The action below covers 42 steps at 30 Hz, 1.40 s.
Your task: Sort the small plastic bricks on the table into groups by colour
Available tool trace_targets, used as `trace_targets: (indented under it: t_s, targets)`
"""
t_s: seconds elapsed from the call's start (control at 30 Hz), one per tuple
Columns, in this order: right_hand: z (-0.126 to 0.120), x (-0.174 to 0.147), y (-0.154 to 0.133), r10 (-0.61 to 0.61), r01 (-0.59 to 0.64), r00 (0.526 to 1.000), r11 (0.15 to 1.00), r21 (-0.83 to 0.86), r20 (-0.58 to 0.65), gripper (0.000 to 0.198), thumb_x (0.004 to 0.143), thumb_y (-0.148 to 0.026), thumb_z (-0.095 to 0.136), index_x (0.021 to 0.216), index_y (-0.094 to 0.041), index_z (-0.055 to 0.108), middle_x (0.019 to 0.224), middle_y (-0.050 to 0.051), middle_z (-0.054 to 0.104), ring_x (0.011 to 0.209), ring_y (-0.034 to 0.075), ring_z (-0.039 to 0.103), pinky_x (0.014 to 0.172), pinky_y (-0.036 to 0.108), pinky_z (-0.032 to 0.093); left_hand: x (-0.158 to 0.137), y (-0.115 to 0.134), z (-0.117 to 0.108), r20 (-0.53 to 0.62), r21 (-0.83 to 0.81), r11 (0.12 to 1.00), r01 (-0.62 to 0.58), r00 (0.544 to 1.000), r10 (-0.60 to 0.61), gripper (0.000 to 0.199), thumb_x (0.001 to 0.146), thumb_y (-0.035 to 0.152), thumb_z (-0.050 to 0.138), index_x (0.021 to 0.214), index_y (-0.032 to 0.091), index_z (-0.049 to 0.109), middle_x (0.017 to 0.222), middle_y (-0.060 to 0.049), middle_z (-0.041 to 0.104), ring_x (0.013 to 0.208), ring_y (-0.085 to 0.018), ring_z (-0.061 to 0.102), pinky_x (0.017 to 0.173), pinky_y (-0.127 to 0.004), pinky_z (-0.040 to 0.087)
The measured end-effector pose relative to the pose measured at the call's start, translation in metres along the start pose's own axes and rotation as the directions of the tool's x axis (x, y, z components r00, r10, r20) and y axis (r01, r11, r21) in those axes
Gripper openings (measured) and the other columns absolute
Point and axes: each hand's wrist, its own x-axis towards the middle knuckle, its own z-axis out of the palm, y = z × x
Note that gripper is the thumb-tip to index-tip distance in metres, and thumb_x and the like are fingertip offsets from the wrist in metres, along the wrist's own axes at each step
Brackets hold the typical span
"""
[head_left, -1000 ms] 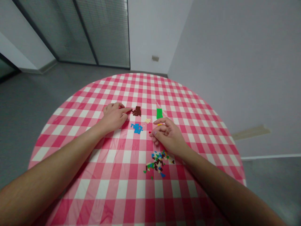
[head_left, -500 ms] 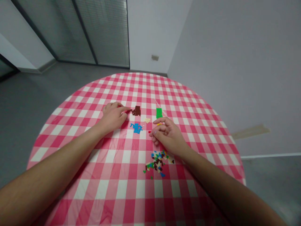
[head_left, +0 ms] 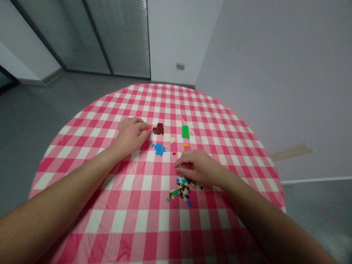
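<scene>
My left hand point(head_left: 132, 132) rests on the cloth just left of a cluster of dark brown toy bricks point(head_left: 158, 129). Its index finger and thumb are a little apart, their tips close to the bricks. Nearer to me sits a group of blue bricks point(head_left: 158, 149). Over the far edge of a mixed heap of small coloured bricks point(head_left: 183, 191) hovers my right hand point(head_left: 200, 167), fingers bent with a gap between thumb and forefinger and nothing visible in it. Beyond it lie green bricks point(head_left: 185, 132), yellow bricks point(head_left: 186, 144), a red piece point(head_left: 174, 153) and cream bricks point(head_left: 171, 140).
A red-and-white checked cloth point(head_left: 143, 216) covers the round table. Past the far edge are a glass partition point(head_left: 121, 40) and a white wall with a socket plate point(head_left: 180, 66). Another wall point(head_left: 277, 84) stands along the right.
My right hand has drawn back from beside the yellow and red pieces to the mixed heap. The left forefinger has bent back slightly from the brown bricks.
</scene>
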Motion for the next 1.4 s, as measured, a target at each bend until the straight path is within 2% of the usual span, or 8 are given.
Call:
trace_targets:
  t_s: [0.13, 0.23, 0.33, 0.67, 0.93, 1.1, 1.2, 1.4]
  targets:
    - [-0.003, -0.002, -0.002, -0.06, 0.092, 0.967, 0.989, -0.118, 0.248, 0.015, 0.086, -0.011, 0.064, 0.09, -0.018, 0.077, 0.084, 0.004, 0.072, 0.076, 0.015, 0.062, 0.068, 0.026, 0.044, -0.009, 0.015, -0.009, 0.027, -0.128, 0.974, -0.186, 0.981, 0.19, 0.028, 0.085, 0.023, 0.048, 0.086, 0.018, 0.075, 0.09, -0.007, 0.071, 0.089, -0.024, 0.063, 0.088, -0.041, 0.047]
    - [0.0, -0.002, -0.002, -0.085, 0.133, 0.947, 0.982, -0.135, 0.311, 0.017, 0.087, -0.011, 0.064, 0.092, -0.019, 0.078, 0.085, 0.004, 0.071, 0.077, 0.015, 0.062, 0.069, 0.026, 0.043, -0.02, 0.028, -0.013, 0.089, -0.216, 0.925, -0.313, 0.937, 0.338, 0.027, 0.085, 0.019, 0.049, 0.088, 0.018, 0.075, 0.087, -0.006, 0.07, 0.087, -0.022, 0.061, 0.084, -0.038, 0.047]
    - [0.001, -0.002, -0.002, -0.067, 0.12, 0.939, 0.983, -0.14, 0.336, 0.017, 0.088, -0.012, 0.063, 0.092, -0.019, 0.078, 0.086, 0.004, 0.07, 0.078, 0.015, 0.061, 0.07, 0.026, 0.043, -0.028, 0.038, -0.017, 0.155, -0.255, 0.898, -0.36, 0.901, 0.405, 0.027, 0.085, 0.016, 0.048, 0.087, 0.018, 0.075, 0.086, -0.005, 0.069, 0.087, -0.021, 0.061, 0.083, -0.037, 0.047]
    - [0.005, -0.002, -0.012, 0.015, 0.042, 0.957, 0.981, -0.189, 0.29, 0.01, 0.082, -0.012, 0.06, 0.077, -0.017, 0.068, 0.081, 0.003, 0.065, 0.07, 0.014, 0.055, 0.064, 0.026, 0.04, -0.031, 0.036, -0.016, 0.066, -0.301, 0.92, -0.253, 0.956, 0.285, 0.024, 0.082, 0.016, 0.05, 0.078, 0.022, 0.073, 0.083, -0.002, 0.072, 0.083, -0.02, 0.064, 0.081, -0.037, 0.05]
    - [0.008, -0.001, -0.014, -0.032, 0.094, 0.962, 0.971, -0.219, 0.272, 0.013, 0.084, -0.013, 0.06, 0.076, -0.017, 0.069, 0.081, 0.003, 0.065, 0.072, 0.015, 0.055, 0.063, 0.027, 0.038, -0.028, 0.037, -0.022, 0.008, -0.399, 0.917, -0.02, 1.0, 0.026, 0.022, 0.077, 0.019, 0.051, 0.071, 0.023, 0.072, 0.08, -0.001, 0.071, 0.079, -0.019, 0.066, 0.074, -0.034, 0.054]
    - [0.01, 0.0, -0.013, -0.014, 0.056, 0.973, 0.983, -0.175, 0.231, 0.01, 0.077, -0.009, 0.062, 0.075, -0.015, 0.069, 0.079, 0.004, 0.066, 0.071, 0.014, 0.056, 0.064, 0.026, 0.039, -0.03, 0.035, -0.017, 0.003, -0.423, 0.9, -0.101, 0.994, 0.113, 0.022, 0.078, 0.017, 0.051, 0.075, 0.022, 0.073, 0.082, -0.001, 0.072, 0.08, -0.019, 0.066, 0.077, -0.035, 0.054]
    - [0.009, -0.001, -0.011, -0.021, 0.056, 0.976, 0.986, -0.157, 0.217, 0.012, 0.081, -0.01, 0.061, 0.08, -0.015, 0.072, 0.084, 0.005, 0.068, 0.075, 0.014, 0.058, 0.067, 0.026, 0.041, -0.031, 0.034, -0.014, 0.004, -0.429, 0.892, -0.143, 0.987, 0.16, 0.021, 0.08, 0.016, 0.052, 0.077, 0.022, 0.073, 0.083, -0.002, 0.072, 0.082, -0.019, 0.066, 0.08, -0.036, 0.054]
    - [0.006, -0.002, -0.009, -0.014, 0.065, 0.966, 0.98, -0.188, 0.258, 0.012, 0.082, -0.013, 0.063, 0.082, -0.017, 0.074, 0.083, 0.004, 0.068, 0.075, 0.016, 0.059, 0.066, 0.027, 0.041, -0.032, 0.035, -0.013, 0.022, -0.429, 0.896, -0.111, 0.991, 0.133, 0.02, 0.08, 0.018, 0.053, 0.075, 0.023, 0.072, 0.082, -0.002, 0.072, 0.081, -0.019, 0.066, 0.081, -0.037, 0.055]
